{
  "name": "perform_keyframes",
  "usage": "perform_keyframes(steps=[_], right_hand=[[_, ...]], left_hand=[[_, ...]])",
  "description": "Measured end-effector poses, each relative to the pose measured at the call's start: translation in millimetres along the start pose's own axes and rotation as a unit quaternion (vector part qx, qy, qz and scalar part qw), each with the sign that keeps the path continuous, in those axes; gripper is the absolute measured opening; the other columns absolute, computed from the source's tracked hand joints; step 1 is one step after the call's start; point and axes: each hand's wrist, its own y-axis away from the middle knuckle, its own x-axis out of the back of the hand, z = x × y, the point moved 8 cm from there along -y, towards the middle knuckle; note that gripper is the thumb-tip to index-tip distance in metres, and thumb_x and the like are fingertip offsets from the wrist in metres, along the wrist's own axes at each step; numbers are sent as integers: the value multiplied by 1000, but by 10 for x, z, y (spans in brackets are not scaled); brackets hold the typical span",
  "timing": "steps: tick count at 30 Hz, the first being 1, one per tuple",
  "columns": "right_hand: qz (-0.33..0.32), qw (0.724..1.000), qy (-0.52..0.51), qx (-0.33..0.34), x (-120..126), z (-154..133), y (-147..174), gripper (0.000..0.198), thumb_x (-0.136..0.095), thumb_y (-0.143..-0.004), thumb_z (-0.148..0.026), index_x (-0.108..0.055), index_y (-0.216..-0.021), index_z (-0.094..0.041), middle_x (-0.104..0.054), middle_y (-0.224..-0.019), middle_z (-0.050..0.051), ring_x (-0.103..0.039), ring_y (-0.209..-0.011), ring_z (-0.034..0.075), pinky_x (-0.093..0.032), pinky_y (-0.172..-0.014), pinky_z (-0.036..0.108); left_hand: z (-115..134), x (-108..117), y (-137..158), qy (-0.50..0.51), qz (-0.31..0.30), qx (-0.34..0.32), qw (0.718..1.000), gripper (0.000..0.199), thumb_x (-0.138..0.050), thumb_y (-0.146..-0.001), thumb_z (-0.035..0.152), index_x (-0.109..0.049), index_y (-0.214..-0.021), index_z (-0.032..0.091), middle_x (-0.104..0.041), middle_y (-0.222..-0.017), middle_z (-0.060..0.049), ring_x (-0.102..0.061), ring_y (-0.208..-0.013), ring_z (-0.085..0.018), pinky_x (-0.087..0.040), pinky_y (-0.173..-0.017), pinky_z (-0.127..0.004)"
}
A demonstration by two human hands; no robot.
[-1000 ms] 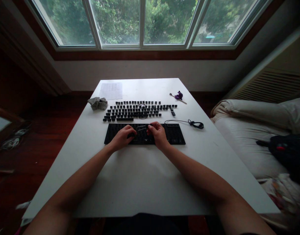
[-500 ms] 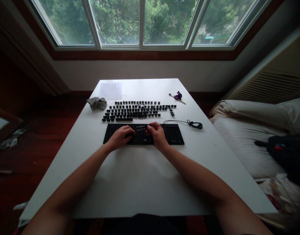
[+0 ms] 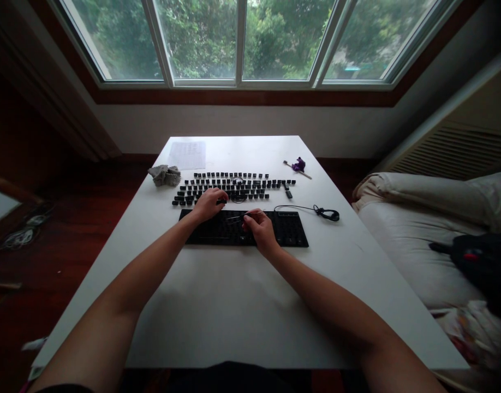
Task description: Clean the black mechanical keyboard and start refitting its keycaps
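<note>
The black keyboard point(image 3: 291, 232) lies on the white table with its keycaps off, at least over much of it. My right hand point(image 3: 262, 230) is above its middle, fingers pinched around a thin wire keycap puller point(image 3: 234, 219) whose wire end points left. My left hand point(image 3: 208, 205) is beyond the keyboard's back edge, at the front row of loose keycaps point(image 3: 246, 194). Its fingers are bent together over a dark piece, perhaps the long space bar; what they hold is hidden. Several rows of black keycaps stand laid out in keyboard order behind the keyboard.
A coiled cable point(image 3: 327, 214) runs from the keyboard to the right. A grey cloth point(image 3: 164, 175) and a printed sheet point(image 3: 188, 155) lie at the back left. At the back right are a purple crumpled thing point(image 3: 299, 164) and a brush point(image 3: 303, 173). A couch point(image 3: 398, 234) stands right of the table point(image 3: 234, 305).
My left hand has moved from the keyboard's left part forward to the front row of keycaps. My right hand stays over the keyboard with the puller. The view has shifted slightly.
</note>
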Motion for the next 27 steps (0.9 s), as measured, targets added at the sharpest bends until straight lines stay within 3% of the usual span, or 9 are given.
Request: perform_keyframes(steps=[4,9,13,17,22,27], right_hand=[[-3,1000,8,1,13,0,0,29,-76,-75,-45,-61,-87,-23,-62,-70,-3,-61,-61,15,-49,-58,28],[-6,1000,8,6,24,-8,-10,29,-75,-76,-45,-60,-88,-23,-62,-69,-3,-61,-61,15,-49,-58,28],[-5,1000,-6,3,38,-13,-14,29,-76,-75,-44,-60,-87,-23,-61,-70,-3,-60,-61,15,-48,-57,28],[-8,1000,-11,7,41,-18,-20,29,-76,-75,-43,-60,-87,-22,-61,-71,-3,-59,-60,14,-48,-55,27],[-10,1000,-12,14,55,-14,-26,28,-76,-75,-41,-60,-87,-21,-61,-71,-4,-59,-59,13,-47,-54,26],[-8,1000,-10,13,62,-44,-15,28,-76,-75,-42,-60,-88,-21,-61,-70,-4,-59,-60,14,-48,-55,27]], left_hand=[[-69,-162,-158,-33,-26,0,999,13,-63,-76,13,-69,-85,21,-69,-90,-5,-58,-91,-23,-44,-89,-38],[-90,-236,-204,-45,-34,-2,998,13,-62,-77,14,-69,-86,21,-71,-88,-3,-57,-85,-22,-43,-85,-36],[-91,-166,-218,-52,-32,-17,998,16,-58,-81,16,-71,-90,21,-72,-94,-4,-57,-89,-22,-42,-88,-36],[-35,-124,-215,-109,-78,-48,990,16,-58,-83,19,-73,-90,23,-72,-95,-5,-56,-94,-24,-40,-90,-38],[83,-170,-203,-184,-134,-76,971,18,-63,-80,19,-73,-93,25,-71,-100,-5,-54,-101,-27,-37,-91,-41],[151,-264,-236,-192,-153,-76,966,21,-63,-79,18,-73,-95,26,-72,-103,-5,-54,-103,-27,-37,-90,-40]])
